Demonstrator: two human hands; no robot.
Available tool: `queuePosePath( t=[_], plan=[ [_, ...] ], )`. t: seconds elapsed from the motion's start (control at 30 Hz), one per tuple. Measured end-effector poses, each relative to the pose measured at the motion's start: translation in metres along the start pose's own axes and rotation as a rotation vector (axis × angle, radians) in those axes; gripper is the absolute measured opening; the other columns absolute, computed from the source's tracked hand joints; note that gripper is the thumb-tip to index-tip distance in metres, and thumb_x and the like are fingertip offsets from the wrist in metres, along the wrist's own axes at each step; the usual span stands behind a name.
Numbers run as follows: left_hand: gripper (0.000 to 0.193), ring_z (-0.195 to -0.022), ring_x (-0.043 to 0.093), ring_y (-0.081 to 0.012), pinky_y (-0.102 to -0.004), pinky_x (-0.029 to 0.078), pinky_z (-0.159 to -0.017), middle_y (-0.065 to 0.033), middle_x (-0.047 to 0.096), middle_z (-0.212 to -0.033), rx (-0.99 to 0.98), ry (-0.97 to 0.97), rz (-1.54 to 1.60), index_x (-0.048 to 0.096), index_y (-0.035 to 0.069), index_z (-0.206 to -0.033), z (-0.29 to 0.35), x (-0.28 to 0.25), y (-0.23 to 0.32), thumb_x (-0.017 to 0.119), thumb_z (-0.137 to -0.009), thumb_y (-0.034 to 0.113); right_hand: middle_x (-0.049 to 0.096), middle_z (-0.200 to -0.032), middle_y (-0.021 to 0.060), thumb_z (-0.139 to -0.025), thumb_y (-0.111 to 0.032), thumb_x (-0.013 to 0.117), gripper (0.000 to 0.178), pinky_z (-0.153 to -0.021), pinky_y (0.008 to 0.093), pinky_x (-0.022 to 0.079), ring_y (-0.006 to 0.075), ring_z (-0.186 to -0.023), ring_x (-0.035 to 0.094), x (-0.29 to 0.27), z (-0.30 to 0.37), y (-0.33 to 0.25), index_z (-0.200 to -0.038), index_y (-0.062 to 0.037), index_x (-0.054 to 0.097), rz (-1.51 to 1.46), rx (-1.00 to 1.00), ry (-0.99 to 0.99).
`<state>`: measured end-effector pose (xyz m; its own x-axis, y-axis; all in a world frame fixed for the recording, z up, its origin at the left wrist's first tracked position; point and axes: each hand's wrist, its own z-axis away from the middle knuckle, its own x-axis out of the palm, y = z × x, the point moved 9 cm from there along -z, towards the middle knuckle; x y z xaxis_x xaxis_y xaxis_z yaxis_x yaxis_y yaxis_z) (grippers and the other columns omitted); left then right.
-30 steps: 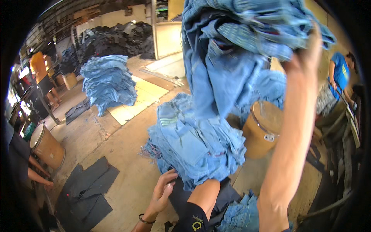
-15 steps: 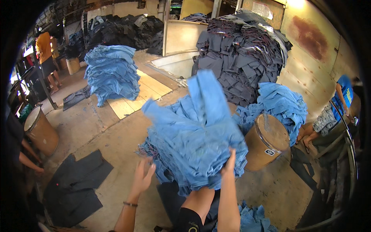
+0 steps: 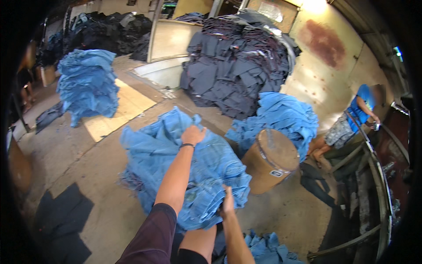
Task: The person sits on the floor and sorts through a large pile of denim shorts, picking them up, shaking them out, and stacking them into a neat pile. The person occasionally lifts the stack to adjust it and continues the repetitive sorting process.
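A stack of light blue denim jeans (image 3: 158,154) lies in front of me, its top pair bunched and creased. My left hand (image 3: 193,134) reaches across to the far side of the stack, its fingers closed on the top denim. At the near right edge, my right hand (image 3: 227,201) grips the folded jeans, thumb on top; the other fingers are partly hidden. My bare knee and dark shorts (image 3: 192,257) show below the stack.
A lidded brown drum (image 3: 270,160) stands right of the stack, with more blue denim (image 3: 281,114) behind it. A tall blue pile (image 3: 88,86) and a dark garment heap (image 3: 237,66) stand farther back. A person in blue (image 3: 358,110) is beyond a railing (image 3: 373,163) at right.
My left hand has moved from beside the stack onto its far top. The raised denim piece has come down onto the stack. The view has swung right; my right hand stays at the near right edge.
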<state>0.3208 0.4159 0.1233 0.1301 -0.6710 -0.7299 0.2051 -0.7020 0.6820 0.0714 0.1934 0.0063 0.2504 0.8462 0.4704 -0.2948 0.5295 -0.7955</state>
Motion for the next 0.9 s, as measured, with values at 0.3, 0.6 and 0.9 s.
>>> queuePosePath(
  t=[0.3, 0.6, 0.9],
  plan=[
    [0.038, -0.078, 0.061, -0.0496, -0.0533, 0.047, -0.074, -0.0295, 0.066, -0.081, 0.137, 0.9, 0.689, 0.061, -0.003, -0.081, -0.028, -0.039, -0.062, 0.068, -0.089, 0.034, 0.071, -0.112, 0.0141, -0.089, -0.04, 0.064, 0.052, -0.088, 0.0421, 0.057, 0.0284, -0.096, 0.069, -0.026, -0.021, 0.013, -0.12, 0.0019, 0.067, 0.005, 0.044, 0.097],
    [0.041, -0.104, 0.065, -0.0261, -0.0378, 0.05, -0.094, -0.0175, 0.069, -0.115, 0.201, 0.519, 1.131, 0.065, -0.006, -0.117, -0.101, -0.089, -0.068, 0.074, -0.088, 0.022, 0.068, -0.125, 0.0135, -0.096, -0.055, 0.06, 0.062, -0.102, 0.0479, 0.051, 0.0313, -0.114, 0.064, -0.024, -0.011, 0.01, -0.128, -0.0025, 0.064, 0.033, 0.002, 0.087],
    [0.081, -0.156, 0.022, -0.0392, -0.0735, 0.014, -0.118, -0.0172, 0.024, -0.169, 0.445, 0.45, -0.137, 0.039, 0.025, -0.159, -0.005, -0.068, -0.01, 0.059, -0.092, 0.064, 0.07, -0.12, 0.0159, -0.093, -0.051, 0.057, 0.061, -0.097, 0.0424, 0.054, 0.0299, -0.108, 0.067, -0.003, -0.004, -0.003, -0.125, 0.0008, 0.065, 0.018, -0.045, -0.062]
  ],
)
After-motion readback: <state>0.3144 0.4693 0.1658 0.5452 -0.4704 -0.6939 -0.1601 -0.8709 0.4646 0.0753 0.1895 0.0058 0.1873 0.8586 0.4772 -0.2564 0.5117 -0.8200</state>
